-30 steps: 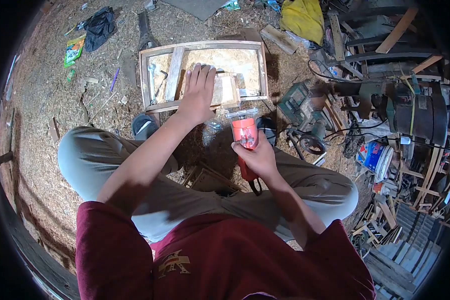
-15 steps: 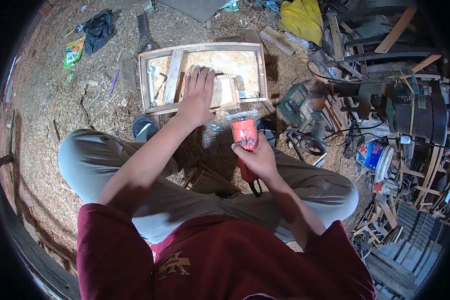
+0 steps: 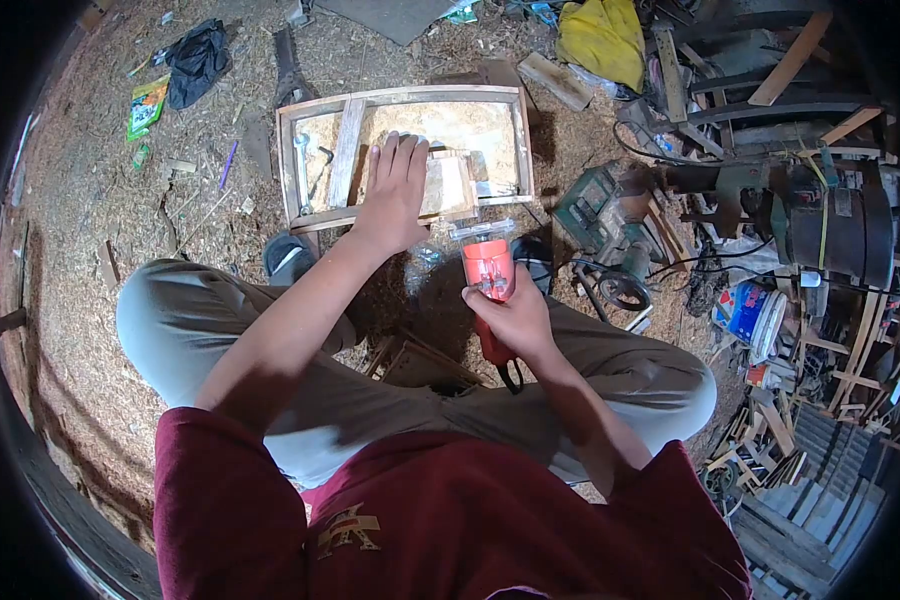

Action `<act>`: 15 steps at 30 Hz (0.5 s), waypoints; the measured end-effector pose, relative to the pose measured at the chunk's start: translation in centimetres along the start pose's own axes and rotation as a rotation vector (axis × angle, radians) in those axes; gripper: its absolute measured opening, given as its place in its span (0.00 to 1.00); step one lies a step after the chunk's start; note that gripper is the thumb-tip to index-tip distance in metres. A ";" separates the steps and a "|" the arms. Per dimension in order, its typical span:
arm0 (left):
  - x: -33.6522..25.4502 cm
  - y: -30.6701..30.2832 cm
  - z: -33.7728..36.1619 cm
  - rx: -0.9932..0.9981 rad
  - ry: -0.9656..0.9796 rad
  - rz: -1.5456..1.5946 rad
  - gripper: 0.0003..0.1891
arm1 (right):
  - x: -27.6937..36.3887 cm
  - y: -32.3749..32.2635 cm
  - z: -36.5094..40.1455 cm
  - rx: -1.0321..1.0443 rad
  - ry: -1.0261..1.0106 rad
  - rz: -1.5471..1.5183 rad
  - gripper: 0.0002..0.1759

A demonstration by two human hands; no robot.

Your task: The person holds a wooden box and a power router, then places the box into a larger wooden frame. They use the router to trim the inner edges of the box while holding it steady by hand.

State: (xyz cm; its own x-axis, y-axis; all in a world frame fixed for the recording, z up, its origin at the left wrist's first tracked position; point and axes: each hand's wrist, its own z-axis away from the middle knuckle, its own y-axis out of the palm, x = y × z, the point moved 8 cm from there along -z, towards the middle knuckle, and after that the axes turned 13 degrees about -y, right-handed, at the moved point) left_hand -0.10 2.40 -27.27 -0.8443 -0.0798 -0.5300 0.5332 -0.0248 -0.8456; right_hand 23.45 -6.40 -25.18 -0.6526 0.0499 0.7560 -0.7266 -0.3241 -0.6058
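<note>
My left hand (image 3: 394, 190) lies flat with its fingers stretched out, pressing on a small wooden board (image 3: 452, 185) over the near side of a wooden frame (image 3: 450, 94). Part of the board is hidden under the palm. My right hand (image 3: 515, 318) is wrapped round a red trim router (image 3: 488, 268) with a clear base. Its base is close to the frame's near right corner, and a black cord hangs from its back end. Inside the frame, a wrench (image 3: 303, 160) lies at the left, beside a wooden slat (image 3: 347, 150).
A green tool case (image 3: 592, 208) and a black coil (image 3: 625, 292) are to the right of the frame. Farther right stand a round tub (image 3: 755, 322) and piled wood scraps (image 3: 770, 440). A yellow sack (image 3: 603, 42) lies at the back. Sawdust covers the ground.
</note>
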 end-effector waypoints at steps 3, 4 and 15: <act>0.1 0.1 -0.1 0.003 -0.002 -0.006 0.71 | -0.1 0.1 -0.1 0.002 0.004 -0.002 0.32; 0.1 0.1 -0.1 0.006 -0.004 -0.010 0.71 | -0.1 0.1 -0.1 0.004 0.007 0.000 0.32; 0.0 0.1 -0.1 0.007 -0.008 -0.019 0.70 | -0.1 0.2 -0.2 0.009 0.020 0.000 0.33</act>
State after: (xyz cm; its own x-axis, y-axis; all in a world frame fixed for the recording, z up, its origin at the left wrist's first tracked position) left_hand -0.04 2.46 -27.30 -0.8537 -0.0875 -0.5134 0.5175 -0.0329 -0.8550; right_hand 23.37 -6.30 -25.44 -0.6572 0.0685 0.7506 -0.7243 -0.3328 -0.6038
